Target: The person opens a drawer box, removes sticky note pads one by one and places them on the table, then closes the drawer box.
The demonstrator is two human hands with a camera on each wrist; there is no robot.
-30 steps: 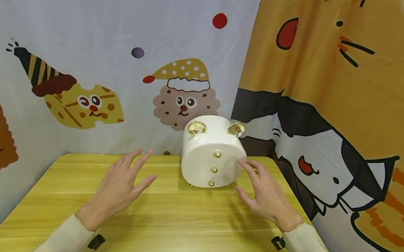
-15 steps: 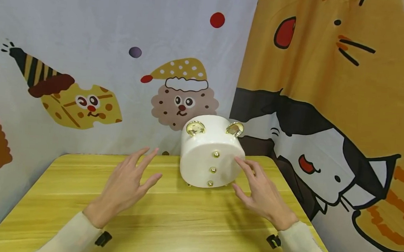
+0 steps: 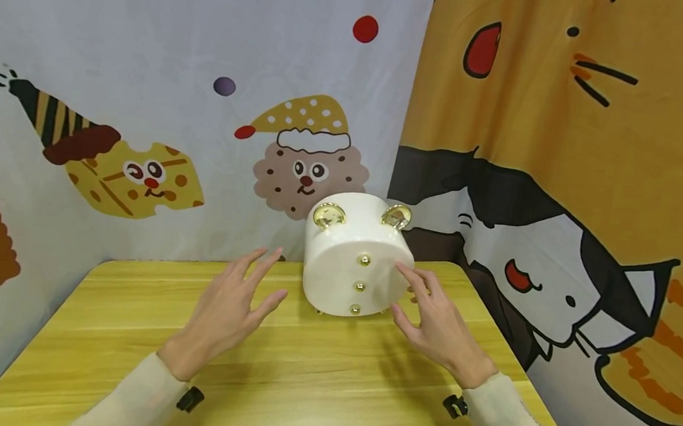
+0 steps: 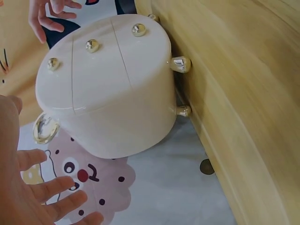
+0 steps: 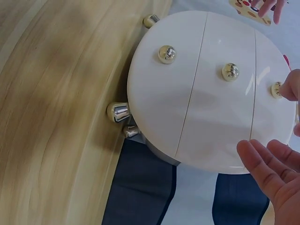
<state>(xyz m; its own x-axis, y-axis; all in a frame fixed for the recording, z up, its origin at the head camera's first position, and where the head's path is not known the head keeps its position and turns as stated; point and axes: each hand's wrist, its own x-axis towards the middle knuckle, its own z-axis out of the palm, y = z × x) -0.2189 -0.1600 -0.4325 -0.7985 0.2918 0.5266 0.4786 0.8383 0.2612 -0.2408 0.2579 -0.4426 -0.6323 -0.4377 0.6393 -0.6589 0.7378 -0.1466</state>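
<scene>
A glossy white drawer box (image 3: 337,273) with rounded sides, gold ears and short gold feet stands at the back of the wooden table. Thin seams divide its front into three drawers, each with a round gold knob (image 5: 230,72); all look closed. To the left of the box is my left hand (image 3: 228,314), fingers spread, apart from it and holding nothing. My right hand (image 3: 442,328) hovers at the box's front right with fingers loosely extended. Its index fingertip overlaps the box's edge in the head view; whether it touches, I cannot tell. Both palms face inward.
The yellow wood-grain table (image 3: 315,398) ends just behind the box. A pale cartoon-printed curtain (image 3: 168,39) hangs close behind, and an orange cat-printed curtain (image 3: 542,108) closes off the right side. Both cuffs carry small black wrist devices (image 3: 190,399).
My left hand has moved right, closer to the box. The right hand has shifted slightly left. The box and its drawers look unchanged; the head view has drifted a little.
</scene>
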